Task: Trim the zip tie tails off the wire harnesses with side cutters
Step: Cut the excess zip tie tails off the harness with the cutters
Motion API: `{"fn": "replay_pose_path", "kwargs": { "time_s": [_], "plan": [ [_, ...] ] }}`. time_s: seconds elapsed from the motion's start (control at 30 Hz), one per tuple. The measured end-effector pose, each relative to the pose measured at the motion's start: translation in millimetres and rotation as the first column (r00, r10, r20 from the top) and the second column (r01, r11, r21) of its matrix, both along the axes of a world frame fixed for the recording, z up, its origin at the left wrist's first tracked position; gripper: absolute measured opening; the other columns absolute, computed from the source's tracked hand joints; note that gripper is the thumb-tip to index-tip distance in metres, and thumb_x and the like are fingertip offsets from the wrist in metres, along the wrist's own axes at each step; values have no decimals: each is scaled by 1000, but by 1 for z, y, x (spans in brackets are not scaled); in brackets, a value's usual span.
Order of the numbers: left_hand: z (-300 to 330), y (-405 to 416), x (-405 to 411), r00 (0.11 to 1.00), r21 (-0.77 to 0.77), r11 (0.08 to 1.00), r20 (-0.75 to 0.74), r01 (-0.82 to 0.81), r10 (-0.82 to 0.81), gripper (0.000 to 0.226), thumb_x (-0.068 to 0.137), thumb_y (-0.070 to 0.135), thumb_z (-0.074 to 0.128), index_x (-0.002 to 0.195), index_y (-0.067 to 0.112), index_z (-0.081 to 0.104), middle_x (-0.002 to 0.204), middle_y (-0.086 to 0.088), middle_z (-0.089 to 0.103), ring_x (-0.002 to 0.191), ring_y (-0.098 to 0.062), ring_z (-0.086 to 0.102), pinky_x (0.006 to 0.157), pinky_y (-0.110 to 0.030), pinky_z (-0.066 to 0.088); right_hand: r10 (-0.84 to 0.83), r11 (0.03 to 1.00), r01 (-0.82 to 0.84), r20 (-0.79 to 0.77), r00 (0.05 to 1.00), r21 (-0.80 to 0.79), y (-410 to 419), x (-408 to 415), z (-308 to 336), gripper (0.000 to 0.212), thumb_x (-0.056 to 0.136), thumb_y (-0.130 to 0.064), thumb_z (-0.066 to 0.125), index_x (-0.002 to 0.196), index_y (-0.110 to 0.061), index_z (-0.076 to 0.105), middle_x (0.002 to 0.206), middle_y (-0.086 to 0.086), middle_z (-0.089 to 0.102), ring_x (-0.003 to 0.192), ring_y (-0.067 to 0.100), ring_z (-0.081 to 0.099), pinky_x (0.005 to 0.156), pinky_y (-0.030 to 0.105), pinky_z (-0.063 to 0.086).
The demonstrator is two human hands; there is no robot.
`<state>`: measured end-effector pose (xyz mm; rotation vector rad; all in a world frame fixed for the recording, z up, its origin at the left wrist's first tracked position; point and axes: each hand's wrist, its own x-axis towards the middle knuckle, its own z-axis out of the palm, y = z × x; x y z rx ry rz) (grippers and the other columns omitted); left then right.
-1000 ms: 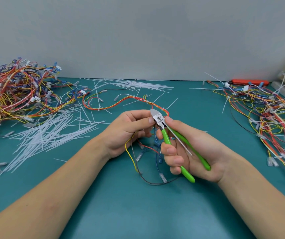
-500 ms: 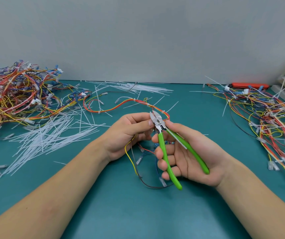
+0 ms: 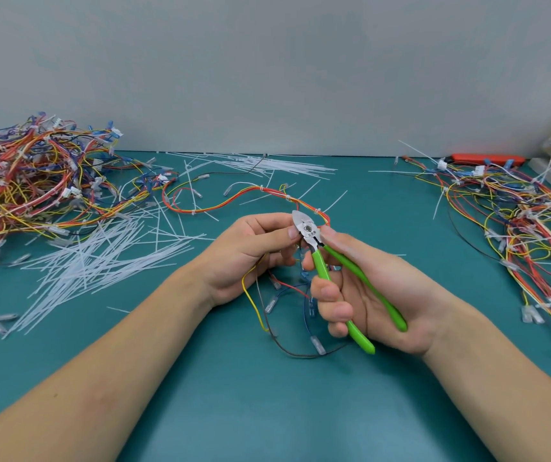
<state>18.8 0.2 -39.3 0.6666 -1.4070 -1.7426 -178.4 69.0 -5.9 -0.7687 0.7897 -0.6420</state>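
Surface: teal mat (image 3: 267, 411).
Right hand (image 3: 360, 288): I squeeze green side cutters (image 3: 334, 278), blades closed.
Left hand (image 3: 250, 255): just beside, I pinch the wire harness (image 3: 254, 198).

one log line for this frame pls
left hand: holds wire harness | right hand: grips side cutters | jaws closed at harness
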Motion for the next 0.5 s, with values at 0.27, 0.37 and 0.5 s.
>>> {"fn": "replay_pose_path", "kwargs": {
  "time_s": [0.27,0.37,0.5],
  "plan": [
    [5,4,0,1000,-19,999,18,26,-26,19,101,14,57,112,4,69,87,-4,68,79,-14,60,75,-21,52,-11,1000,10,55,998,22,1,0,2,39,98,-58,55,91,-22,69,64,-1,49,44,13,46,46,28,46],
    [5,3,0,999,24,999,30,-26,25,23,96,16,63,115,4,66,91,-5,66,79,-13,56,72,-21,50,-29,999,25,117,993,34,0,-3,5,38,99,-58,54,90,-23,69,61,-4,48,42,11,46,44,27,45],
    [4,3,0,999,59,997,11,-44,44,15,91,17,67,104,12,73,87,-1,70,72,-9,59,70,-21,52,-80,997,77,160,984,21,-2,-9,10,39,100,-57,52,89,-24,68,59,-5,46,40,10,43,43,27,44]
  ]
}}
